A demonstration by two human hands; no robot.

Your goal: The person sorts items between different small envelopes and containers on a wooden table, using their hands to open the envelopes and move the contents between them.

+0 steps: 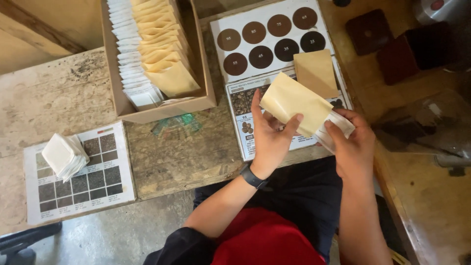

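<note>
1. My left hand [269, 140] grips the yellow paper envelope [293, 102], thumb on its near face and fingers behind it, holding it tilted above the table edge.
2. My right hand [351, 142] is closed around a small white packet [337, 128] at the envelope's lower right end; the packet touches the envelope's opening, and I cannot tell how far in it sits.
3. A black wristband [253, 176] sits on my left wrist.
4. Under my hands lies a printed sheet with bean photographs [242, 105], and just beyond it a white card with dark brown colour circles [267, 37].
5. A second tan envelope [316, 72] rests on that card's lower right corner.
6. To the left, an open cardboard box [162, 105] holds rows of yellow envelopes and white packets standing on edge.
7. Far left on the wooden table [54, 93], a loose stack of white packets [65, 156] lies on a chart of grey and brown squares [93, 181].
</note>
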